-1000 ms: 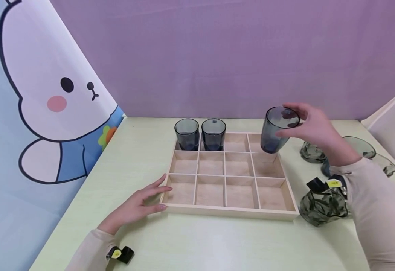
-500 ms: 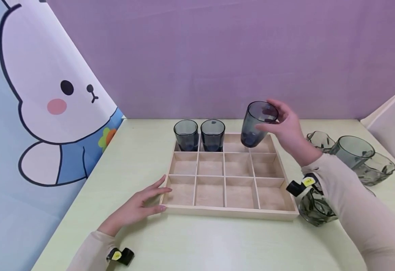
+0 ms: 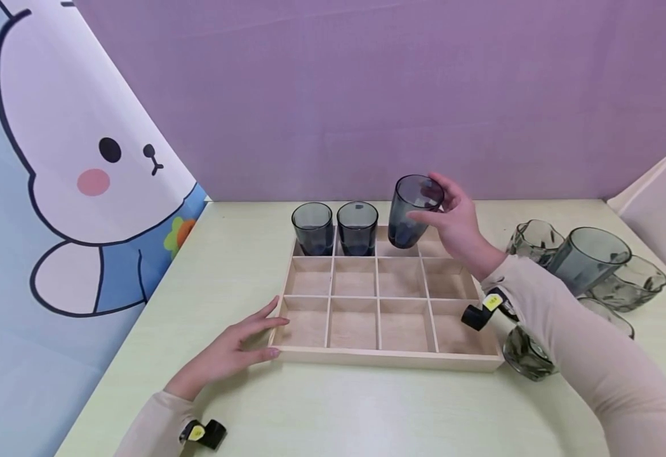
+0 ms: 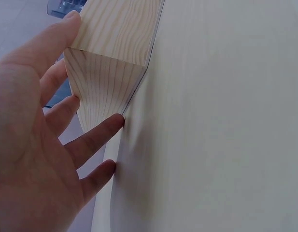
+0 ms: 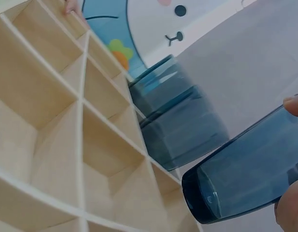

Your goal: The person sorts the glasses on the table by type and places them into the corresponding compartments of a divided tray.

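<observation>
My right hand grips a blue-grey drinking glass near its rim, thumb on one side and fingers on the other. Slightly tilted, the glass hangs over the back row of a wooden compartment box, above its third compartment from the left. In the right wrist view its thick base is close to the dividers. Two matching glasses, one at the far left and one beside it, stand in the back row. My left hand touches the box's front left corner, fingers extended.
Right of the box stand several more glasses: a wavy greenish one, a smooth tall one, another wavy one and a dark wavy one partly behind my right sleeve. A purple cloth backs the table.
My right hand has carried the glass leftward, from the right end of the back row to above the third compartment. My left hand has stayed at the box corner.
</observation>
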Demonstrator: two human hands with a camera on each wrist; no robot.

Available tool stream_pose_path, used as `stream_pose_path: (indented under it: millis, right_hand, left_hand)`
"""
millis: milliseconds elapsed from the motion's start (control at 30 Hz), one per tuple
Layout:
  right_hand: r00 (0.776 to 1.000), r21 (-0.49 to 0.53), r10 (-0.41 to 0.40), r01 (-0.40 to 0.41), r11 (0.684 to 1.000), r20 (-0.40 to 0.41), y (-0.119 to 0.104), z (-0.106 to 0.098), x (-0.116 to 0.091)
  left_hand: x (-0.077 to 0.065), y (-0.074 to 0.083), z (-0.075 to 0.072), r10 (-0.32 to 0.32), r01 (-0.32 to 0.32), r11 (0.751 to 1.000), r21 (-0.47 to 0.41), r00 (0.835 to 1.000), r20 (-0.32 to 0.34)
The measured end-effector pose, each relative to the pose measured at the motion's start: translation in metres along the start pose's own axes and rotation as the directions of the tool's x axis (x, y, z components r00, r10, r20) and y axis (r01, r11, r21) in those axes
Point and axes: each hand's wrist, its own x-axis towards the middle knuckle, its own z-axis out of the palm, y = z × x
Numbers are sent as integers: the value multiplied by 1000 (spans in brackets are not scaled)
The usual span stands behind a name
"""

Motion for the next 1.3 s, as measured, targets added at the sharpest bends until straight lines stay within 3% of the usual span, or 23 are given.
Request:
stream_pose_path:
  millis: [267, 433, 767, 1067, 1300]
  right_hand:
    - [988, -197, 152, -155, 968, -28, 10, 1, -5]
    - [987, -294, 160, -159, 943, -21, 15, 1, -8]
    - [982, -339, 188, -179, 924, -6, 29, -2, -10]
    - [960, -438, 272, -220, 871, 58, 31, -8, -4]
    - [950, -437, 294, -221, 872, 107, 32, -11, -2]
  left_hand:
    - [0, 0, 0, 9, -9, 1000, 4, 1000, 3]
    - [0, -1, 0, 7, -7, 1000, -1, 1000, 4]
    - [-1, -1, 0, 2, -2, 1000, -1, 1000, 2]
    - [0, -1, 1, 3, -3, 1000, 0, 1000, 1]
    - [0, -1, 1, 0, 0, 1000, 6, 1000, 0]
